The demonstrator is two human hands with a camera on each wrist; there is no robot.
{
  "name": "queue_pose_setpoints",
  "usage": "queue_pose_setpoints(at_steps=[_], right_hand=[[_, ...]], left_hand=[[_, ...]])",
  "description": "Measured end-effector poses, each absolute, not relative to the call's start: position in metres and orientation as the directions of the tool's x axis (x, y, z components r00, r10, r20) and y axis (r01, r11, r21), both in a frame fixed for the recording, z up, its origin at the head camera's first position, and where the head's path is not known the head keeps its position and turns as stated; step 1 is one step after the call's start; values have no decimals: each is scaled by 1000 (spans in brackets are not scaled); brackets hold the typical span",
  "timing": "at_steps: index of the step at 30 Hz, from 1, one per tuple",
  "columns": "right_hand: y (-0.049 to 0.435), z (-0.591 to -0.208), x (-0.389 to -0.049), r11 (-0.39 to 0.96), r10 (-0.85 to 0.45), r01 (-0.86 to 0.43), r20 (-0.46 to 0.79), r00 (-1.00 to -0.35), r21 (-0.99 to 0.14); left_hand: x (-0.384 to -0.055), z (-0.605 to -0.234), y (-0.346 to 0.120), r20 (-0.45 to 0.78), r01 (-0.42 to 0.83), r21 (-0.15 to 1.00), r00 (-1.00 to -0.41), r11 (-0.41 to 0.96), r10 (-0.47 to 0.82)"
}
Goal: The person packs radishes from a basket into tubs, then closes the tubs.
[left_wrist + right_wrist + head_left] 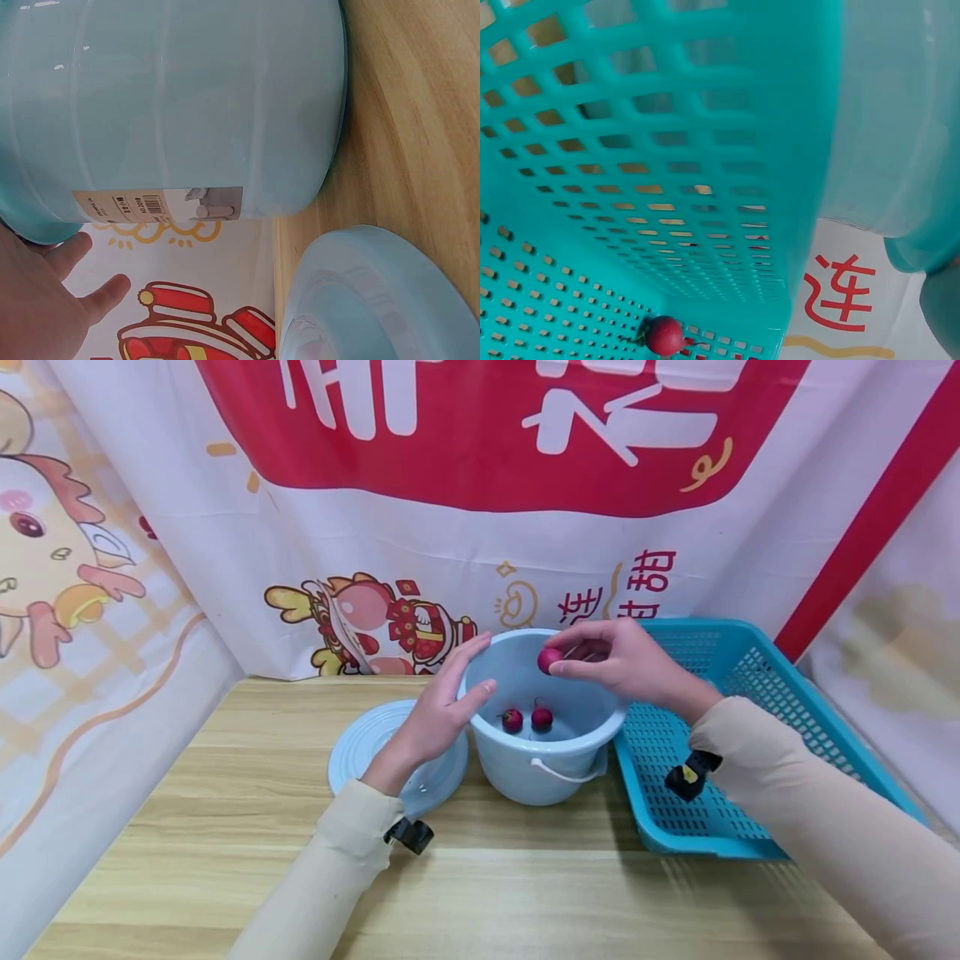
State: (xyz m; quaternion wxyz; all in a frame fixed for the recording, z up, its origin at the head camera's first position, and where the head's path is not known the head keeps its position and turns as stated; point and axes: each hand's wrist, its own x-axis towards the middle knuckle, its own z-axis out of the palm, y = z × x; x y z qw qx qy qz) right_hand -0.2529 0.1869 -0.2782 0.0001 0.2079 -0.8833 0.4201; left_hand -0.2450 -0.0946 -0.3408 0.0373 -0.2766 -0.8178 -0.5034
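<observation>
A light blue bucket (540, 781) stands upright on the wooden table, with two small red radishes, one a radish (512, 720) on the left and the other a radish (542, 719) on the right, at its bottom. My right hand (626, 667) pinches another red radish (550, 660) between thumb and fingers over the bucket's opening. Against the bucket's left rim rests my left hand (442, 710), its fingers fairly straight. A round blue lid (352, 752) lies flat to the left, partly under my left forearm. In the right wrist view, one radish (664, 335) sits in the teal basket (795, 150).
The teal perforated basket (705, 842) stands close to the bucket's right side, partly covered by my right arm. Behind everything hangs a printed white and red cloth (420, 543). Bare wooden tabletop (480, 893) lies in front of the bucket.
</observation>
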Motion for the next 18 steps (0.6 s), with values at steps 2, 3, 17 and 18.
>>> queue_pose_setpoints(at_steps=[2, 3, 17, 18], right_hand=[[185, -281, -253, 585, -390, -394, 181, -903, -709], [184, -282, -253, 598, -397, -404, 182, -899, -693], [175, -290, -248, 697, -420, -445, 183, -889, -562], [175, -290, -248, 700, -423, -447, 180, -888, -557]], left_hand=[[-245, -341, -95, 337, 487, 805, -846, 339, 413], [-245, -341, -95, 335, 485, 806, -847, 340, 413], [-245, -342, -94, 338, 489, 803, -845, 341, 414], [-245, -342, -95, 340, 490, 802, -845, 342, 413]])
